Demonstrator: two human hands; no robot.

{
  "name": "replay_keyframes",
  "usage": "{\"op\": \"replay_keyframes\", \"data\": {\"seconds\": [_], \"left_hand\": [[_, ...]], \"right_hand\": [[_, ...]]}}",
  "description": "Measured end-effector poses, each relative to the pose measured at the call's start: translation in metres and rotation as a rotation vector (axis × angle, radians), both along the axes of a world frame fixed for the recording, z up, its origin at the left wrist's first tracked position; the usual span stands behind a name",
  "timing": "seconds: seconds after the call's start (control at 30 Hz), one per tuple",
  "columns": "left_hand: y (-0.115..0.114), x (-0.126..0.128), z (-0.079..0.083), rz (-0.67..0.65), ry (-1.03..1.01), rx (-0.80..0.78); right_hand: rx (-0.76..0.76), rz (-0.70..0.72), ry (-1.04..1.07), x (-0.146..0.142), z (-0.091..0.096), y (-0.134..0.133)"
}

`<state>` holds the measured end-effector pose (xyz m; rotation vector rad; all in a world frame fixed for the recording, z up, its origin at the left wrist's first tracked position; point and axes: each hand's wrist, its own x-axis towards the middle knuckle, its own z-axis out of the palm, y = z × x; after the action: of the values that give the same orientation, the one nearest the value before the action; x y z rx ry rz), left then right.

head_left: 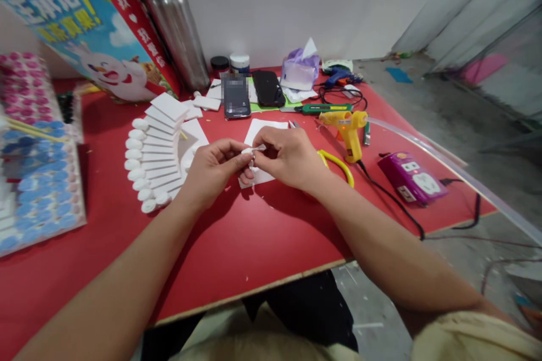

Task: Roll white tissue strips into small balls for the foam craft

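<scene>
Over the red table, my left hand and my right hand meet, both pinching one small white piece between their fingertips. Beneath them lies a white sheet. To the left of my left hand sits a fan-shaped white foam model of stacked strips with rounded white tips. Yellow-handled scissors lie just right of my right hand, partly hidden by it.
A yellow glue gun stands upright, its cord running to a purple power strip. Two phones, a green utility knife, jars, a tissue pack and a steel flask line the back. Coloured bead boards sit left.
</scene>
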<state>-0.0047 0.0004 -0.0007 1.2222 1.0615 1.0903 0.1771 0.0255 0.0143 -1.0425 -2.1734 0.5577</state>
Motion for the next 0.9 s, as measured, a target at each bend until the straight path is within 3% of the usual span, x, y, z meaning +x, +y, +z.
{"op": "replay_keyframes", "data": {"seconds": [0.13, 0.33, 0.43, 0.67, 0.8, 0.9], "left_hand": [[0.002, -0.001, -0.006, 0.036, -0.044, 0.021], [0.003, -0.001, -0.005, 0.026, -0.088, -0.018], [0.003, -0.001, -0.005, 0.035, -0.084, -0.031], [0.005, -0.003, -0.009, 0.036, -0.112, -0.036], [0.002, 0.000, -0.004, 0.063, -0.053, -0.024], [-0.001, 0.003, 0.000, 0.070, -0.033, -0.010]], "right_hand": [[0.163, -0.013, -0.109, -0.003, -0.005, -0.002], [0.097, 0.058, -0.014, 0.000, -0.004, 0.001], [-0.039, 0.050, 0.030, 0.002, -0.002, 0.003], [-0.619, 0.071, 0.288, 0.006, 0.003, 0.011], [-0.638, 0.031, 0.317, 0.005, 0.007, 0.010], [-0.538, 0.001, 0.247, 0.003, 0.007, 0.008]]}}
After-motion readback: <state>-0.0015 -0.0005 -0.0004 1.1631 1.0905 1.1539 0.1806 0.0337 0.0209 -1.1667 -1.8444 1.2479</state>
